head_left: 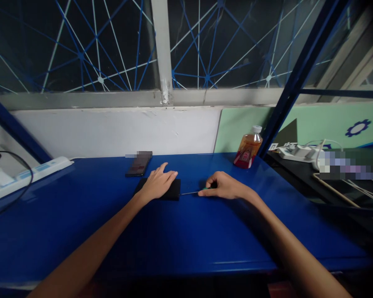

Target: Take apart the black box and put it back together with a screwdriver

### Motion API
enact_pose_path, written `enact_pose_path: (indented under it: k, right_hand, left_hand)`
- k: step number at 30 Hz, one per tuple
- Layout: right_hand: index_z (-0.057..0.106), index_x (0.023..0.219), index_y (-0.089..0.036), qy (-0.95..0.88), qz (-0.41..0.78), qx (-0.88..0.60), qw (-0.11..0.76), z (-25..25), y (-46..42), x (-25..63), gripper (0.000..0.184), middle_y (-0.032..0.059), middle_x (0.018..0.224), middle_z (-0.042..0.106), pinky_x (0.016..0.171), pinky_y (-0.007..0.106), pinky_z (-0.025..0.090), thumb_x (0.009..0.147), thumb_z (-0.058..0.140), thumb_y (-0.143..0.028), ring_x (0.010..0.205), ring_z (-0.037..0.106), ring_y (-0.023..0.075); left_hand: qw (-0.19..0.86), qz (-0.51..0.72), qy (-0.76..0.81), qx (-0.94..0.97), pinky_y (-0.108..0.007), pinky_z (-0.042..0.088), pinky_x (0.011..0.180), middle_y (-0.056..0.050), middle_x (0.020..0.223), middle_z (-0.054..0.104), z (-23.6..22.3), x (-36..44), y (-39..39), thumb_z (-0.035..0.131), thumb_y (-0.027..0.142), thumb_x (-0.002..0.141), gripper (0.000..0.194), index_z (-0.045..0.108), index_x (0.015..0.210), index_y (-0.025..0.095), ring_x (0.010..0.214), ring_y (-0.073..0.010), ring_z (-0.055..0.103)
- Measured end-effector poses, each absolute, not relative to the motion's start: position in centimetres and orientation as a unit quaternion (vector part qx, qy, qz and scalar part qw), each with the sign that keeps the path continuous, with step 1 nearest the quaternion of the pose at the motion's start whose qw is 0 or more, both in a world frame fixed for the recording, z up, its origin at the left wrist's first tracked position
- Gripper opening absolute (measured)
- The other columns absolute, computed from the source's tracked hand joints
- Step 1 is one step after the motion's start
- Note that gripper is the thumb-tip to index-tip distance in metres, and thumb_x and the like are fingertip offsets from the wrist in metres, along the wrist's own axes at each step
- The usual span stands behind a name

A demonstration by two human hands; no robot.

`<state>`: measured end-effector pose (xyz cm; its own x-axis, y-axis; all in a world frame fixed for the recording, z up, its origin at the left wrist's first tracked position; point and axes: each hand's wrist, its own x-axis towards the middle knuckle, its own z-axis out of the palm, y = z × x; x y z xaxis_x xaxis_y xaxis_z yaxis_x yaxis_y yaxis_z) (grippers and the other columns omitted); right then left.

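On the blue table lies a flat black rectangular box [173,191], partly covered by my left hand [161,182]. That hand rests on its top with the fingers stretched out and spread. My right hand [222,185] is closed round the green handle of a screwdriver [189,193]. Its thin metal shaft points left, and the tip reaches the right edge of the black box. Whether the tip sits in a screw is too small to tell. Most of the handle is hidden by my fingers.
A dark phone-like slab [139,164] lies just behind the box. At the back right stands a bottle of reddish liquid [248,149] with a white cap. A white power strip [31,176] is on the left. Blue frame posts [286,107] rise at both sides, and cables lie at right.
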<state>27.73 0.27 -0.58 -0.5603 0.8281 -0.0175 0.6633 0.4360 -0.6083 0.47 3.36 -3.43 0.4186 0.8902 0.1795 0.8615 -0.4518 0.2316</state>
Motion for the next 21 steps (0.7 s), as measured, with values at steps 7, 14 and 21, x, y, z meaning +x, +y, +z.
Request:
enact_pose_path:
  k: [7,14,21]
  right_hand:
    - [0.056,0.077,-0.018,-0.797,0.386,-0.453,0.106,-1.15,0.1,27.34,0.043,-0.0027,0.057,0.055,0.045,0.022,0.03,0.069,0.072,-0.057,0.047,0.045,0.0086]
    - [0.063,0.076,-0.015,-0.81,0.372,-0.434,0.131,-0.75,0.25,27.57,0.043,0.0003,0.061,0.056,0.049,0.023,0.031,0.088,0.049,-0.055,0.051,0.045,0.0093]
    - [0.059,0.064,-0.016,-0.798,0.394,-0.436,0.136,-0.68,0.31,28.01,0.047,-0.0045,0.054,0.047,0.045,0.022,0.027,0.072,0.066,-0.062,0.047,0.037,0.007]
  left_hand:
    - [0.043,0.134,0.535,0.833,-0.056,0.035,0.099,-0.011,0.147,0.035,-3.37,0.58,3.33,0.017,0.054,0.098,0.056,0.063,0.117,0.027,0.123,-0.0359,0.047]
    - [0.046,0.138,0.534,0.833,-0.056,0.035,0.099,-0.01,0.148,0.035,-3.71,0.34,3.66,0.016,0.054,0.098,0.057,0.063,0.117,0.027,0.122,-0.0358,0.048]
    - [0.049,0.138,0.531,0.835,-0.056,0.036,0.098,-0.008,0.147,0.037,-3.59,0.42,3.6,0.017,0.053,0.098,0.056,0.063,0.116,0.028,0.12,-0.0349,0.049]
